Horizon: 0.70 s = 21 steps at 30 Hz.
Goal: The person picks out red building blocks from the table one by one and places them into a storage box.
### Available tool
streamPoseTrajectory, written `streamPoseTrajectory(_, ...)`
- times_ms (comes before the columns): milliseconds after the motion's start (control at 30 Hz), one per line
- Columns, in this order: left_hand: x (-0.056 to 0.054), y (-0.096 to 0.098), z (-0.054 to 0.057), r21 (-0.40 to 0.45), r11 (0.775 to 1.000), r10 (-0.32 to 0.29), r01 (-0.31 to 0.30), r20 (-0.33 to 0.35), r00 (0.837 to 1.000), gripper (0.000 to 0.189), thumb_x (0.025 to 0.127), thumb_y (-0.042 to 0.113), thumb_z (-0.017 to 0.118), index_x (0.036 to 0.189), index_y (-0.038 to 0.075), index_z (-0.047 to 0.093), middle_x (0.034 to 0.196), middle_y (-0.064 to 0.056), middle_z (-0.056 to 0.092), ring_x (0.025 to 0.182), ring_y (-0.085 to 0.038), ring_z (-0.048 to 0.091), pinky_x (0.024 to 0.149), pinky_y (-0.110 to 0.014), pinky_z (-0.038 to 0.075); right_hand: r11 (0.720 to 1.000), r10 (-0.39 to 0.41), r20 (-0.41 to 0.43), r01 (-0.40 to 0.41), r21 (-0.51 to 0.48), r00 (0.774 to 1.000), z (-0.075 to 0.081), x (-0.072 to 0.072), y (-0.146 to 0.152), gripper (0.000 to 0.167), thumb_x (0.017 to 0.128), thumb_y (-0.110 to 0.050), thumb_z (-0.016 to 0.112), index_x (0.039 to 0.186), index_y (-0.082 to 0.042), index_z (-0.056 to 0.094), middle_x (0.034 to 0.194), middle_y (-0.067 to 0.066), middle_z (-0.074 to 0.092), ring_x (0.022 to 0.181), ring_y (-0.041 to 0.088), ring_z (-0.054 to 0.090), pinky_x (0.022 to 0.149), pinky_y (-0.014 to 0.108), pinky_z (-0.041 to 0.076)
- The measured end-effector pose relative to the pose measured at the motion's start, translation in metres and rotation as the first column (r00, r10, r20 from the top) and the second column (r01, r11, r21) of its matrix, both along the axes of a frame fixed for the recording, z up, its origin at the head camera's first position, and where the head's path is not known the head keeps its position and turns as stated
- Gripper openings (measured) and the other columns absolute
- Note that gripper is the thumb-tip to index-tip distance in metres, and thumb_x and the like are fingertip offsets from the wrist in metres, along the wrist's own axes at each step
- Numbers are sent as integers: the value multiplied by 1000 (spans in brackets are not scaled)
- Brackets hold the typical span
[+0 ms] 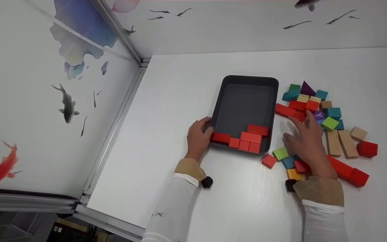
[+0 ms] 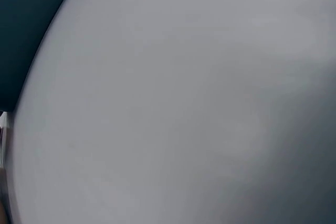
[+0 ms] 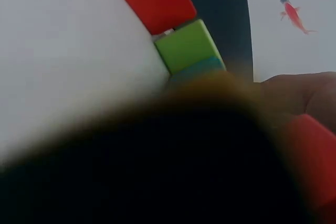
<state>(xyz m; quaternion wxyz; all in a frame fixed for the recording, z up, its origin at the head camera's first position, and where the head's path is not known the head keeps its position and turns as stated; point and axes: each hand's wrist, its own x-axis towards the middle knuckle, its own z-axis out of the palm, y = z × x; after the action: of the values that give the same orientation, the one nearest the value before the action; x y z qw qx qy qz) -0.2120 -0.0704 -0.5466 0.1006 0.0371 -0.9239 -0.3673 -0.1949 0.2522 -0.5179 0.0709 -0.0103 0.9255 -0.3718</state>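
Blocks (image 1: 251, 137), bright red, flat-faced, in shallow dark-grey tray (image 1: 246, 104); right grip (image 1: 307, 146) apart; left grip (image 1: 198, 138) touching tray, hold unclear.

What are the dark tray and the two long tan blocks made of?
Dark rectangular tray: probably coated metal, possibly plastic; looks matte, given the even grey-black surface. Long tan blocks: likely bare wood, smooth and dull; pale wood colour, no paint visible.

"How many dark grey rectangular trays (image 1: 245, 101) mid-frame?"
"One, holding six red box-shaped blocks (image 1: 251, 136)."
"And right of centre?"
"Two long natural-wood blocks (image 1: 348, 144), two lime-green blocks (image 1: 330, 123), one purple triangular block (image 1: 306, 89)."
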Motion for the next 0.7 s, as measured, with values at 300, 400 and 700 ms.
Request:
streamPoseTrajectory(300, -4, 1, 3, -8, 1000, -9, 9, 1, 1000, 34, 81, 27, 53, 114, 24, 60, 109, 11, 58, 103, -5, 49, 89, -25, 38, 993, 100, 1, -100, 62, 995, 0, -5, 5, 62, 83, -29, 58, 138, -12, 34, 148, 10, -5, 131, 40, -6, 89, 68, 16)
streamPoseTrajectory(400, -5, 1, 3, -7, 1000, -13, 13, -14, 1000, 34, 81, 27, 52, 114, 24, 60, 108, 11, 58, 102, -4, 49, 88, -25, 38, 998, 59, 1, -59, 27, 998, 2, -6, 4, 62, 84, -31, 57, 138, -14, 33, 148, 9, -3, 131, 38, -4, 89, 67, 20)
streamPoseTrajectory(700, -3, -1, 1, -23, 1000, -9, 9, -13, 1000, 34, 80, 27, 52, 113, 24, 61, 108, 11, 58, 101, -4, 50, 88, -24, 38, 999, 43, 17, -43, 9, 999, -2, -6, 4, 66, 85, -33, 55, 142, -16, 25, 148, 9, -12, 131, 39, -6, 90, 67, 18)
